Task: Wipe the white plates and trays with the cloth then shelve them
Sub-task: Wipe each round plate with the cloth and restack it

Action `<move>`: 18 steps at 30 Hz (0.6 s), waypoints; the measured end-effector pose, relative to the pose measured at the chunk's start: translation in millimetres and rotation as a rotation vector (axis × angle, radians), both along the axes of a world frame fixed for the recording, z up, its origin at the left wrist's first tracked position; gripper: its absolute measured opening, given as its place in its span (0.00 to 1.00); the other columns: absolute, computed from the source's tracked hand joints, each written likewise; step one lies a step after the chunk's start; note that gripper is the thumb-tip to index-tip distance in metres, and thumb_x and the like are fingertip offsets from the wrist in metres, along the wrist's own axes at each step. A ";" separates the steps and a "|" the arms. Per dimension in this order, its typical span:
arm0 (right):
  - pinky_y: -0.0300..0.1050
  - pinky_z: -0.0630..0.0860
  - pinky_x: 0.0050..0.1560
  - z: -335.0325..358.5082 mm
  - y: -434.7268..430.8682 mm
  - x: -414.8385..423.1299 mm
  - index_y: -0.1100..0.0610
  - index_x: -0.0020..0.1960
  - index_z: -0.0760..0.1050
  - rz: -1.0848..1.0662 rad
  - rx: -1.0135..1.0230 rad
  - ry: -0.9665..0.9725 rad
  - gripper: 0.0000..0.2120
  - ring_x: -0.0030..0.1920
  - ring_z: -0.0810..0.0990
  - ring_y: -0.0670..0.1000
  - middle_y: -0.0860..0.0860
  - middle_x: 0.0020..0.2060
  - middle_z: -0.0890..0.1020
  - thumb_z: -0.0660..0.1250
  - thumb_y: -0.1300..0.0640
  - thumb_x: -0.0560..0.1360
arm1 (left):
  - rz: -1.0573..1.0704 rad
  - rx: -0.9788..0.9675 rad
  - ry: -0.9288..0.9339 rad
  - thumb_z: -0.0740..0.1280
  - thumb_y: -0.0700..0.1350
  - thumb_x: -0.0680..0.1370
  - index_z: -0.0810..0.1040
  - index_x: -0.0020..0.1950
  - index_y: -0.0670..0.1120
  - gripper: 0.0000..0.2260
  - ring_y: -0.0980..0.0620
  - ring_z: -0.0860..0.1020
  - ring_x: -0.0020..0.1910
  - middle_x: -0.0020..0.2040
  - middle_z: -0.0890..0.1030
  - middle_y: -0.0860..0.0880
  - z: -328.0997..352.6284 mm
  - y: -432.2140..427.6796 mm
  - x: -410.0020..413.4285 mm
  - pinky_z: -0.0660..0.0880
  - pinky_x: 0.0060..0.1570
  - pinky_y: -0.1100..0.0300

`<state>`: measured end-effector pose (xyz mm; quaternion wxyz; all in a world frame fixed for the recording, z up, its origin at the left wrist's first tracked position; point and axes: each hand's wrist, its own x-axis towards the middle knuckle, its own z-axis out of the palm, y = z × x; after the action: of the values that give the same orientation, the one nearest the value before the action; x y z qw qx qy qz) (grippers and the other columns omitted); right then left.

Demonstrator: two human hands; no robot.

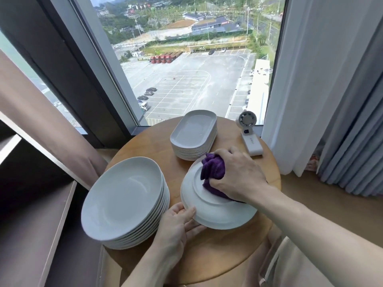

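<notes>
plate [215, 214] gripped by left hand [176, 222]; right hand [238, 177] presses cloth [212, 168] onto it

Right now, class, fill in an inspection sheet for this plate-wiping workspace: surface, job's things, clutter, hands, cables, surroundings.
Surface: round wooden table.
Job's things: plate, underside up; purple cloth pressed on it; plate stack at left; tray stack behind.
Clutter: small white fan.
Hands: left hand holds the plate's rim; right hand grips the cloth.
Cables: nothing seen.
Surroundings: window, curtains, dark shelf at left.
</notes>
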<state>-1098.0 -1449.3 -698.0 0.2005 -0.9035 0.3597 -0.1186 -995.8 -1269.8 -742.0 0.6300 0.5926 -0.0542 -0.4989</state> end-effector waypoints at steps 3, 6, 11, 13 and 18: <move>0.47 0.74 0.51 -2.9 0.7 -23.4 0.36 0.69 0.67 0.028 0.000 -0.082 0.36 0.54 0.75 0.50 0.40 0.52 0.70 0.66 0.29 0.62 | 0.005 -0.009 0.009 0.68 0.38 0.80 0.76 0.64 0.38 0.13 0.43 0.86 0.48 0.55 0.85 0.40 -0.8 0.4 0.7 0.83 0.42 0.53; 0.48 0.77 0.53 -6.0 1.0 -44.4 0.36 0.68 0.68 0.014 0.051 -0.182 0.37 0.54 0.76 0.48 0.39 0.55 0.73 0.65 0.28 0.61 | 0.009 -0.021 0.021 0.68 0.38 0.80 0.76 0.65 0.38 0.14 0.43 0.86 0.49 0.56 0.85 0.40 -1.2 0.4 1.2 0.83 0.43 0.54; 0.46 0.77 0.55 -15.9 7.0 -70.1 0.39 0.70 0.70 0.086 0.061 -0.244 0.37 0.58 0.75 0.46 0.38 0.59 0.72 0.68 0.31 0.62 | 0.003 0.007 0.053 0.67 0.36 0.80 0.73 0.67 0.35 0.16 0.42 0.85 0.51 0.57 0.85 0.38 -6.4 2.6 -4.3 0.83 0.46 0.52; 0.42 0.76 0.55 -16.6 2.9 -70.6 0.39 0.69 0.71 0.105 0.111 -0.278 0.36 0.57 0.76 0.44 0.37 0.59 0.73 0.69 0.32 0.62 | 0.041 -0.007 0.081 0.68 0.35 0.79 0.73 0.68 0.34 0.18 0.43 0.85 0.49 0.56 0.85 0.38 -6.5 2.8 -6.0 0.83 0.45 0.52; 0.33 0.72 0.51 -19.0 -16.7 -64.3 0.39 0.64 0.76 0.002 0.333 -0.470 0.31 0.54 0.78 0.40 0.37 0.55 0.78 0.77 0.35 0.63 | 0.134 -0.128 0.151 0.71 0.37 0.72 0.75 0.63 0.36 0.20 0.46 0.86 0.47 0.54 0.85 0.39 1.7 -1.1 -5.6 0.83 0.42 0.54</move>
<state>-1162.3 -1466.0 -717.0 0.4242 -0.8061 0.3172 -0.2640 -1001.4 -1270.9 -740.4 0.7007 0.5142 0.0013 -0.4946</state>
